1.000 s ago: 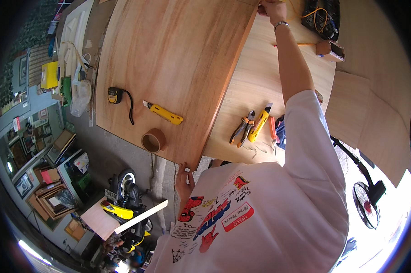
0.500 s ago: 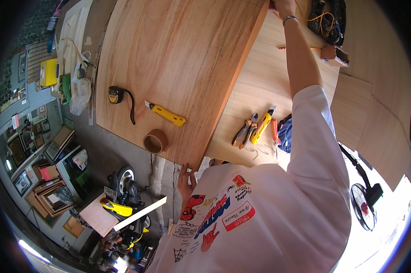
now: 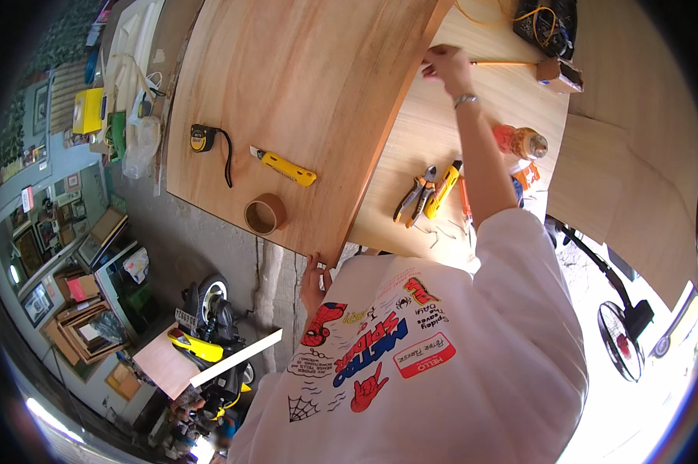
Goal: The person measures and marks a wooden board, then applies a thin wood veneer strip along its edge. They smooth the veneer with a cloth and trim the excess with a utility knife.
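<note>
Where the big reddish plywood sheet [image 3: 303,116] lies across the paler desk [image 3: 473,116], overhanging at the near-left corner, with its right edge running as a long diagonal from top right down to that corner. Open board in the middle and upper part of the sheet; bare desk wood right of the diagonal, up to the desk's right edge, where further pale panels [image 3: 635,185] lean. Left hand [image 3: 315,280] clamped on the sheet's near corner, fingers curled over the top face. Right hand [image 3: 446,68] stretched far out to the sheet's right edge near the top, closed on that edge; whether pinching something small there, cannot tell. On the sheet: a black and yellow tape measure [image 3: 203,138] near the left edge, a yellow utility knife [image 3: 285,165] just right of it, a brown tape roll [image 3: 265,214] close to the near edge. On the desk beside the right forearm: pliers [image 3: 415,197] and a yellow-handled tool [image 3: 443,188], touching or nearly so. Further right, an orange bottle [image 3: 520,141] lying on its side. Far left, beyond the sheet, a yellow box [image 3: 88,110] on a cluttered shelf.
</note>
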`<state>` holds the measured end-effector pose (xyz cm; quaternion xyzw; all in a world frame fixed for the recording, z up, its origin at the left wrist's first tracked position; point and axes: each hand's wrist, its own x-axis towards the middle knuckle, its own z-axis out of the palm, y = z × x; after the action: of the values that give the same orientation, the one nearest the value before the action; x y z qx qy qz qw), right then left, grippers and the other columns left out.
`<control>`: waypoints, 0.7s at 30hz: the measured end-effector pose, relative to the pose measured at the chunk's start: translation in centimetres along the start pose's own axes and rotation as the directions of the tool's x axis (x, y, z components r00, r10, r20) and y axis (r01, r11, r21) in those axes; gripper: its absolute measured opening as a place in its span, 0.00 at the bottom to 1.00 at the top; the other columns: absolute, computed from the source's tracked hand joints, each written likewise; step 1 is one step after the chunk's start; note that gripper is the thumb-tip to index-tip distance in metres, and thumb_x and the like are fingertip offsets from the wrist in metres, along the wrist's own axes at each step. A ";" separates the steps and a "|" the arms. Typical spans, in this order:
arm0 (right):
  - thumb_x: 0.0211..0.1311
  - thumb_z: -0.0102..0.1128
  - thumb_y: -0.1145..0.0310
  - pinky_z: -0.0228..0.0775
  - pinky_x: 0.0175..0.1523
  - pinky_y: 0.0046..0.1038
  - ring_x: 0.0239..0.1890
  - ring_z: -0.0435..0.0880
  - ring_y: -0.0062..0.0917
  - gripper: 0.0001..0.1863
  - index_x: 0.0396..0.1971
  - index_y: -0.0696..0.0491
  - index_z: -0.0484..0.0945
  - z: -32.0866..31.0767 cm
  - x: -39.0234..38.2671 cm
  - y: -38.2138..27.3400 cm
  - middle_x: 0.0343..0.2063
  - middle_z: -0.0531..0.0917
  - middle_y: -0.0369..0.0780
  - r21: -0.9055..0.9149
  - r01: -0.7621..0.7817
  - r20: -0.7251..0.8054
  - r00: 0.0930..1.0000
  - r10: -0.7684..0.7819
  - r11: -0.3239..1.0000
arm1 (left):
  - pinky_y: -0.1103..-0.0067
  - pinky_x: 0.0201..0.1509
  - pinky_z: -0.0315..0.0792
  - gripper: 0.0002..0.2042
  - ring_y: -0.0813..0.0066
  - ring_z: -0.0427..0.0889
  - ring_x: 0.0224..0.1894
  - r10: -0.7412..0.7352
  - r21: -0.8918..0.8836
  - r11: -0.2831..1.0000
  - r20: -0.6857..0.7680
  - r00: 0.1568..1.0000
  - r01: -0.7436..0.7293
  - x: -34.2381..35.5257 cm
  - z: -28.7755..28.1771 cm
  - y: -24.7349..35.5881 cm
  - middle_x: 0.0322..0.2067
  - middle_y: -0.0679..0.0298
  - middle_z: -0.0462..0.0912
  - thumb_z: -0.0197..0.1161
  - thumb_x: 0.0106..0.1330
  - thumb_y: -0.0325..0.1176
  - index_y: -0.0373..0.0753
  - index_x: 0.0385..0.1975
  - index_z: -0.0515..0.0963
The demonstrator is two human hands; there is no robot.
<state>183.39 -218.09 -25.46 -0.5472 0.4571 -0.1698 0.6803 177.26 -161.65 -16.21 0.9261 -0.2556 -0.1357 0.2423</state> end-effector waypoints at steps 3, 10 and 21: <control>0.65 0.65 0.71 0.81 0.23 0.26 0.19 0.85 0.25 0.11 0.36 0.66 0.83 2.5 -5.7 2.2 0.27 0.88 0.46 -0.015 -0.045 0.029 0.999 0.045 0.999 | 0.60 0.63 0.74 0.05 0.43 0.75 0.66 0.065 -0.003 0.998 -0.031 0.997 -0.065 -0.1 0.5 -0.5 0.60 0.47 0.80 0.64 0.67 0.23 0.35 0.33 0.73; 0.61 0.65 0.73 0.82 0.24 0.25 0.20 0.86 0.23 0.09 0.33 0.65 0.83 8.0 -19.7 7.0 0.25 0.87 0.43 -0.080 -0.166 0.075 0.982 0.172 0.983 | 0.58 0.63 0.74 0.05 0.41 0.76 0.64 0.190 0.001 0.982 -0.042 0.981 -0.190 -0.4 1.1 -2.6 0.59 0.45 0.80 0.62 0.69 0.26 0.36 0.33 0.73; 0.59 0.69 0.67 0.80 0.23 0.27 0.18 0.86 0.25 0.13 0.32 0.64 0.84 16.6 -42.1 17.1 0.19 0.85 0.44 -0.145 -0.140 0.197 0.966 0.167 0.980 | 0.56 0.57 0.76 0.05 0.38 0.78 0.59 0.404 -0.008 0.915 0.004 0.915 -0.404 0.1 0.5 -4.3 0.57 0.43 0.79 0.59 0.71 0.30 0.35 0.40 0.75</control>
<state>170.09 -171.63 -22.72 -0.5681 0.4346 -0.0284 0.6983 178.96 -158.63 -18.87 0.8521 -0.4413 -0.0863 0.2678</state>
